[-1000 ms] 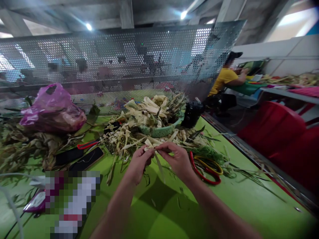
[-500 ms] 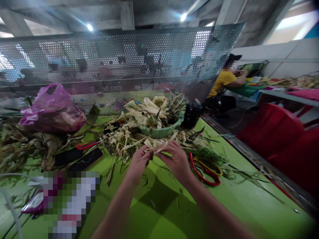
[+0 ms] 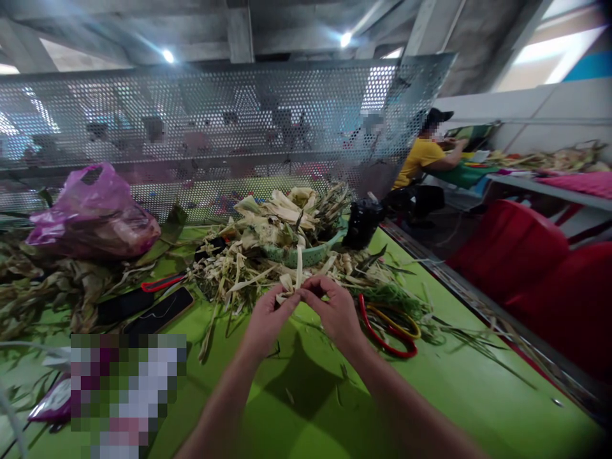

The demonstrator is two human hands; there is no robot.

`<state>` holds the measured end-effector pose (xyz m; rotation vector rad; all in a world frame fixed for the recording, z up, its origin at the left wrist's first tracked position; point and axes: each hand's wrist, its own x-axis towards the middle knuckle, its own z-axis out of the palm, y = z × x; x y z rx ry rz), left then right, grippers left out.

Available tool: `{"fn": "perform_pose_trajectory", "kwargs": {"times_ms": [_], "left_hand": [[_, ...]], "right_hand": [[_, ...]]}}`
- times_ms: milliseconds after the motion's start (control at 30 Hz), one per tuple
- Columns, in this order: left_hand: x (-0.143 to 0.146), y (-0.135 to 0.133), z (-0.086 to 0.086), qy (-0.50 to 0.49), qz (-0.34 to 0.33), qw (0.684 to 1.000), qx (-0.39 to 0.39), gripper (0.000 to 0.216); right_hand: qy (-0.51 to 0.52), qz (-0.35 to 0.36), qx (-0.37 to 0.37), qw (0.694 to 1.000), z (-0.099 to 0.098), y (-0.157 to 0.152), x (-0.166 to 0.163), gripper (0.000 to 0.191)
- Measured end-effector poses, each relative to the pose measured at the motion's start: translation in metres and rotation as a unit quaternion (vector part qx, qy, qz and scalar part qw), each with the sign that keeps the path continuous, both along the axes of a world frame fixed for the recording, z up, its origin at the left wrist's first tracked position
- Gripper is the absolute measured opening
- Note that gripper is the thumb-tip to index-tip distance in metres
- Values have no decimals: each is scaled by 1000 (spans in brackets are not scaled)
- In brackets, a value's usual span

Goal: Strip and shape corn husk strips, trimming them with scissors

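Observation:
My left hand (image 3: 265,319) and my right hand (image 3: 337,312) meet above the green table (image 3: 454,395), both pinched on a pale dried leaf strip (image 3: 297,271) whose free end stands up between them. Just beyond lies a heap of dried husks and leaves (image 3: 282,245) spilling over a green basket (image 3: 310,255). Red-and-yellow scissors (image 3: 389,325) lie right of my right hand.
A pink plastic bag (image 3: 90,213) sits on husks at the left. Two dark phones (image 3: 157,309) and red-handled cutters (image 3: 162,282) lie left of centre. A perforated metal screen (image 3: 215,127) backs the table. A black object (image 3: 362,222) stands by the basket. A person in yellow (image 3: 425,159) sits at the right.
The strip's free end, hanging down a second ago, now points upward between my hands. Both hands stayed together and shifted slightly.

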<state>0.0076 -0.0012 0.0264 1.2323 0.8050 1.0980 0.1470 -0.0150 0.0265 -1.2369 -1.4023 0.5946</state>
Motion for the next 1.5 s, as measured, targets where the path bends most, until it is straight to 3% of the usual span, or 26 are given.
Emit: {"fn": "perform_pose_trajectory", "kwargs": {"times_ms": [133,300,433,533,800,933,1100,1267,1367,1500], "left_hand": [[0,1,-3,-15,46,998,-34,21],[-2,3,-7,-19,117,991,-65,24],[-2,5,-11,-44,112,989,-86,26],[-2,6,-13,-50,90,989,-101,26],[-1,7,-17,-40,65,991,-108,24],[-2,8,-19,8,93,991,-92,24],[-3,12,-22,100,111,988,24,18],[-3,12,-24,243,82,961,103,11],[-1,9,-22,336,43,931,134,12],[2,6,-19,340,16,926,164,13]], "right_hand": [[26,23,-6,999,-2,-2,-5,12],[120,63,-81,988,-5,-2,-8,18],[215,153,-184,947,-11,0,-9,29],[299,180,-227,909,-19,4,-8,35],[470,51,-157,867,-23,13,-1,21],[382,49,-96,918,-13,8,0,17],[177,54,-26,982,-2,-1,0,20],[74,48,15,996,-3,-2,1,23],[19,35,36,999,-5,-1,2,15],[-48,18,55,997,-7,-1,2,8]]}}
